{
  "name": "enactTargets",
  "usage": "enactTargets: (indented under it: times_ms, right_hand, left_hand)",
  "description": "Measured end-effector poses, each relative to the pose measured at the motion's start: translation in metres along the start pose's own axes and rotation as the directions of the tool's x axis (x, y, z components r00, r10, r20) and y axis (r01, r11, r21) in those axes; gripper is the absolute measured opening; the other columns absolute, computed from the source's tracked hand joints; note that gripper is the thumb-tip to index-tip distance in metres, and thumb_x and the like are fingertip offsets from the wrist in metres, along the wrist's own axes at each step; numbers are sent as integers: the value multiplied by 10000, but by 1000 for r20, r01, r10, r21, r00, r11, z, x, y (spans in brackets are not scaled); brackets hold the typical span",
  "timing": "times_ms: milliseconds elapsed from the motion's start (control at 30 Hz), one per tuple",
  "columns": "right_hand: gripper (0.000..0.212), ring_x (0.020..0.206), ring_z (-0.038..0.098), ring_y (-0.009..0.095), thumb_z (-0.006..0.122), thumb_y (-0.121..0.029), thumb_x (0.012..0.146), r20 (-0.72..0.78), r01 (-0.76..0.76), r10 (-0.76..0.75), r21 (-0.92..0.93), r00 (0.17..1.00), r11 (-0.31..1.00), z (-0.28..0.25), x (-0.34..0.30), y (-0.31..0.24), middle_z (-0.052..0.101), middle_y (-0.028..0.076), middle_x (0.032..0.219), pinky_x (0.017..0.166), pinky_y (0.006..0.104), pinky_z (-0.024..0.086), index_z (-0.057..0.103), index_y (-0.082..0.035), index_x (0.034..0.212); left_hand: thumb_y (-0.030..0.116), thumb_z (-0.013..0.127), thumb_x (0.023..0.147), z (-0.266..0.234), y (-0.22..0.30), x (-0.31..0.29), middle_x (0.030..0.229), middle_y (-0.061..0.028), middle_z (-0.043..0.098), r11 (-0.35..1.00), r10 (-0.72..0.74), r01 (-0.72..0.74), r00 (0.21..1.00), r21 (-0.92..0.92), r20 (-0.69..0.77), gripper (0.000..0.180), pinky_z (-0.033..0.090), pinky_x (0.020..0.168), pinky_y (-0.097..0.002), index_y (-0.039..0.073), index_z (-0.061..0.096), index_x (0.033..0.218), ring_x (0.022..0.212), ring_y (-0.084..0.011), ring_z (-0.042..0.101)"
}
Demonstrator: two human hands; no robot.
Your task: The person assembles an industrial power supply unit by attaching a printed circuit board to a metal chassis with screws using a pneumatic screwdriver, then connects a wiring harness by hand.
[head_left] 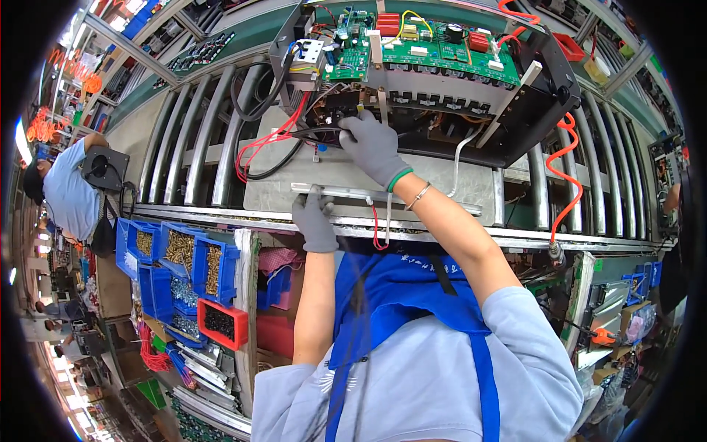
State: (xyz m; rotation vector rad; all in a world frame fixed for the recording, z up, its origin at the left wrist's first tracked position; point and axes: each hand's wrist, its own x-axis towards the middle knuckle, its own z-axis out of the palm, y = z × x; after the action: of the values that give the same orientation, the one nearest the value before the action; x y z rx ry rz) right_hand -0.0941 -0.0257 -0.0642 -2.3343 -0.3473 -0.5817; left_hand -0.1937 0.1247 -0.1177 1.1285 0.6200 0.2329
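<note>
An open black metal chassis (541, 110) with green circuit boards (442, 51) lies on a grey plate (331, 173) on the roller conveyor. My right hand (374, 146), in a grey glove, reaches into the chassis front, its fingers closed on a bundle of black wires (313, 133) beside red wires (269, 144). Closer to me, my left hand (315, 221), also gloved, grips a long metal strip (412, 199) that lies along the plate's near edge. A thin red wire (375, 228) hangs below the strip.
Steel rollers (195, 140) run left and right of the plate. Blue bins of brass screws (184, 254) and a red bin (221, 323) sit at lower left. An orange coiled hose (565, 173) hangs at right. A person in a light blue shirt (70, 195) works at far left.
</note>
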Motion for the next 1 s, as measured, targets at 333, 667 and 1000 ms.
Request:
enactTargets:
  times_ms: [333,667,1000]
  right_hand:
    - [194,619,584,235,660,-159,839,32,147,-154,167,988,975,-85,-78,11,562,51,818,544,353,474,699,-168,1029]
    - [644,1064,557,348,691,-276,764,2,349,-365,289,931,891,-148,-84,-50,581,155,1105,1002,481,390,508,-64,1345]
    - [576,732,566,266,644,-372,777,-109,522,-524,384,845,762,-119,-66,-5,571,45,772,689,366,429,588,-65,1260]
  left_hand:
    - [1,646,845,20,86,-68,1318,-145,556,416,538,-684,716,599,444,613,414,1029,-345,46,446,1422,1209,-195,526]
    - [44,731,695,53,114,-149,1007,-148,665,288,535,-932,348,221,770,335,525,743,-373,58,702,1028,863,-319,656]
    - [-3,739,645,80,143,-155,923,-62,676,49,460,-999,40,19,887,329,498,680,-343,108,724,954,784,-234,635]
